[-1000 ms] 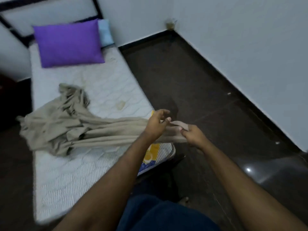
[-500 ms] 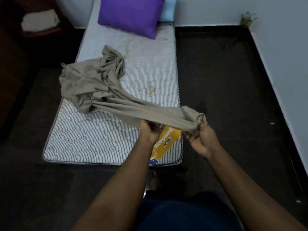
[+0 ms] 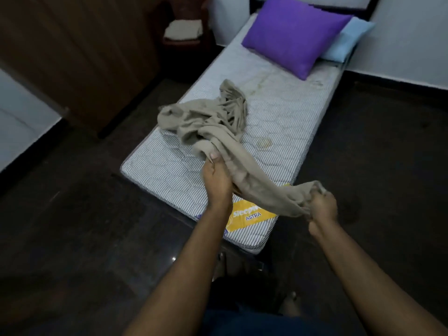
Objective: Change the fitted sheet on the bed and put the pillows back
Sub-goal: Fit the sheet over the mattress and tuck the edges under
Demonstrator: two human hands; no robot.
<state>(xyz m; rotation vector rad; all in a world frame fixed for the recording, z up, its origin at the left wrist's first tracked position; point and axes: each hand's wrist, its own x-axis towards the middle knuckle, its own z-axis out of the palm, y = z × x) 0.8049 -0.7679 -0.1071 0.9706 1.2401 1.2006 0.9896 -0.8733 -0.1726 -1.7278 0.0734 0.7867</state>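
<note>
Hands grip the sheet: your left hand (image 3: 216, 175) and right hand (image 3: 322, 206) each clutch the beige sheet (image 3: 213, 127), bunched on the bare mattress (image 3: 278, 122); no corner is fitted yet, and both pillows (image 3: 294, 32) wait at the head.

Bedroom: bare mattress (image 3: 278, 122), pillows (image 3: 293, 32)
</note>
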